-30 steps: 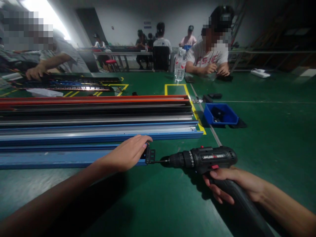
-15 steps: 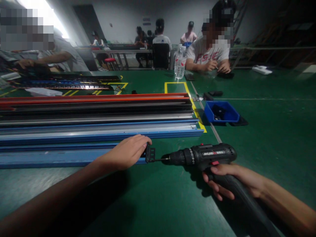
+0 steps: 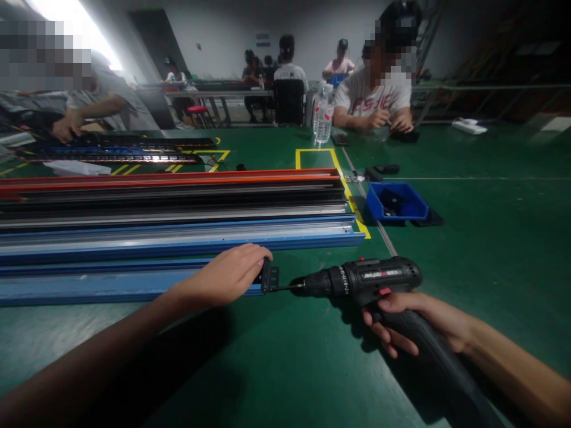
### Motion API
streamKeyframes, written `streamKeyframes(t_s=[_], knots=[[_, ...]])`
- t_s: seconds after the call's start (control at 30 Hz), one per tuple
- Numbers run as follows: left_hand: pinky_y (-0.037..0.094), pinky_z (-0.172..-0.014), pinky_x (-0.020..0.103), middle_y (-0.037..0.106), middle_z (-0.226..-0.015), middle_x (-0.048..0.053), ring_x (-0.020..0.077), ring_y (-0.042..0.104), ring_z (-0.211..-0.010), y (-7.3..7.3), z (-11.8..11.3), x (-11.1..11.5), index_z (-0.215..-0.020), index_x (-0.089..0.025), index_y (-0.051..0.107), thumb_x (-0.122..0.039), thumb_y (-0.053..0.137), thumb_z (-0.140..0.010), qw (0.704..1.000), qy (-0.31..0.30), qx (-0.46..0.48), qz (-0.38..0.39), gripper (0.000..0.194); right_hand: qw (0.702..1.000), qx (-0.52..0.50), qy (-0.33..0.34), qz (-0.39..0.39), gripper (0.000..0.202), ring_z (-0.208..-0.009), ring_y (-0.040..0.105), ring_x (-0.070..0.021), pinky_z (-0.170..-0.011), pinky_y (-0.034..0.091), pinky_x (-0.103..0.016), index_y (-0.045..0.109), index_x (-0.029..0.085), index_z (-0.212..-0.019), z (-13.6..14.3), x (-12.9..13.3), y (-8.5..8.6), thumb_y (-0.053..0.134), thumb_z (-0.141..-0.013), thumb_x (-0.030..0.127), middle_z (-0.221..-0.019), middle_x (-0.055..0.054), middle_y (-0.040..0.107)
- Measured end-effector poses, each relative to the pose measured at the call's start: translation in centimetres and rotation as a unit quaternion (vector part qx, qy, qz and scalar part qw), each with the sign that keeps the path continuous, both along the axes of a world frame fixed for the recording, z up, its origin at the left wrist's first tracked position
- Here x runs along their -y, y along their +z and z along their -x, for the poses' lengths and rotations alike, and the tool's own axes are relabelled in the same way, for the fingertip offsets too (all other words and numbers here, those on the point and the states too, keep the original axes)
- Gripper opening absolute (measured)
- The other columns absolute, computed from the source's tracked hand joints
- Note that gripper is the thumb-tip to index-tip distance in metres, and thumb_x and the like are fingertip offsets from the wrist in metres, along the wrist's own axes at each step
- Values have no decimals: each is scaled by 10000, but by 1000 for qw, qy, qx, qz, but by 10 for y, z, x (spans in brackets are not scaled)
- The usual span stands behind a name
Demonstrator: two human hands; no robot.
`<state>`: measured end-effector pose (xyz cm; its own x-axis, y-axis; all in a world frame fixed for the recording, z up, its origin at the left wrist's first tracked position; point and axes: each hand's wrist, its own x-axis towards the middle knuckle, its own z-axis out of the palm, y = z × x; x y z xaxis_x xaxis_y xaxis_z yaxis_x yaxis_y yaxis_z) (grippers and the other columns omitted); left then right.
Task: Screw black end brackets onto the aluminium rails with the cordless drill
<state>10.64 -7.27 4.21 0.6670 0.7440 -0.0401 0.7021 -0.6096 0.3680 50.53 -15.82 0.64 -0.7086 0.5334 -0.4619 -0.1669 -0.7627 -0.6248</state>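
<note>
My right hand [image 3: 401, 333] is wrapped round the handle of a black cordless drill [image 3: 375, 276] lying level, its long thin bit pointing left. The bit's tip meets the lower part of a black slotted end bracket [image 3: 269, 278] at the end of a blue metal profile [image 3: 111, 285]. Over that end lies my left hand [image 3: 234, 270], fingers closed on the bracket and the profile's end; its fingertips are partly hidden behind the bracket.
Several long profiles, among them an orange one [image 3: 267, 173] and a blue one [image 3: 285, 239], lie behind. A blue bin [image 3: 399, 202] with small black parts stands at right. Water bottles [image 3: 323, 116] stand farther back. Across the table sit co-workers; one person's hands [image 3: 392, 122] rest there.
The view has shifted slightly. Both hands, the drill and the bracket keep about the same places relative to each other. At far left a co-worker's hand has moved.
</note>
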Motion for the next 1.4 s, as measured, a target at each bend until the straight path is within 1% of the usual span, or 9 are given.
streamKeyframes(t_s=[0.17, 0.37, 0.63, 0.87, 1.0, 1.13, 1.23, 1.3, 1.4], knots=[[525, -1088, 417, 748, -1252, 110, 255, 687, -1178, 2, -1, 3, -1253, -191, 675, -274, 327, -1095, 1000, 1, -3, -9, 391, 1000, -4, -7, -15, 370, -498, 622, -70, -663, 589, -249, 800, 68, -1073, 3, 2, -1, 737, -927, 401, -848, -100, 788], [527, -1064, 438, 740, -1237, 108, 254, 683, -1151, 6, -1, 11, -1269, -200, 667, -242, 324, -1093, 1000, 10, -1, 29, 387, 998, 30, -22, -50, 407, -482, 620, -75, -614, 561, -248, 812, 63, -1047, 9, 8, -3, 724, -849, 407, -1048, -192, 827], [536, -1023, 412, 740, -1196, 91, 237, 679, -1103, 16, -6, 13, -1191, -203, 700, -261, 342, -1088, 999, 18, 18, 38, 377, 996, 40, -47, -62, 381, -461, 613, -69, -610, 557, -227, 819, 58, -974, 13, 5, -2, 744, -807, 393, -954, -173, 836], [546, -1008, 392, 720, -1099, 93, 229, 665, -1068, 6, -7, 6, -1106, -187, 711, -425, 255, -1152, 999, 9, 34, 3, 517, 996, 24, -43, -71, 317, -484, 624, -69, -616, 566, -221, 819, 66, -936, 11, 3, 2, 730, -799, 337, -926, -144, 837], [540, -1043, 406, 725, -1173, 98, 233, 678, -1126, 0, -4, 1, -1169, -192, 693, -459, 282, -1152, 999, 14, 43, 10, 491, 994, 0, -58, -94, 348, -483, 633, -82, -623, 575, -238, 809, 53, -998, 3, -1, 15, 726, -798, 326, -959, -162, 836], [546, -1065, 415, 728, -1248, 115, 243, 688, -1175, -2, -3, -1, -1256, -192, 665, -480, 335, -1142, 998, 19, 54, 11, 453, 975, -31, -140, -168, 356, -465, 615, -110, -607, 553, -280, 785, 55, -1019, -7, -5, 41, 710, -777, 305, -919, -166, 823], [553, -1064, 425, 736, -1259, 128, 250, 699, -1167, 5, -6, -3, -1270, -187, 662, -464, 356, -1133, 999, 18, 51, -1, 434, 948, -49, -234, -211, 318, -404, 494, -95, -563, 513, -313, 764, 95, -959, -15, -6, 55, 699, -734, 310, -853, -115, 790], [549, -1056, 447, 742, -1225, 134, 263, 701, -1140, 14, -14, -6, -1235, -175, 676, -446, 370, -1127, 999, 11, 33, -22, 422, 932, -60, -284, -217, 281, -383, 383, -77, -528, 478, -310, 741, 135, -910, -21, -8, 59, 692, -702, 317, -774, -55, 736], [537, -1035, 463, 736, -1177, 129, 286, 682, -1126, 29, -38, -11, -1176, -174, 698, -449, 393, -1127, 998, -30, 14, -62, 414, 921, -79, -320, -208, 247, -393, 285, -80, -465, 417, -289, 700, 186, -871, -27, -11, 56, 680, -680, 342, -675, 18, 629]])
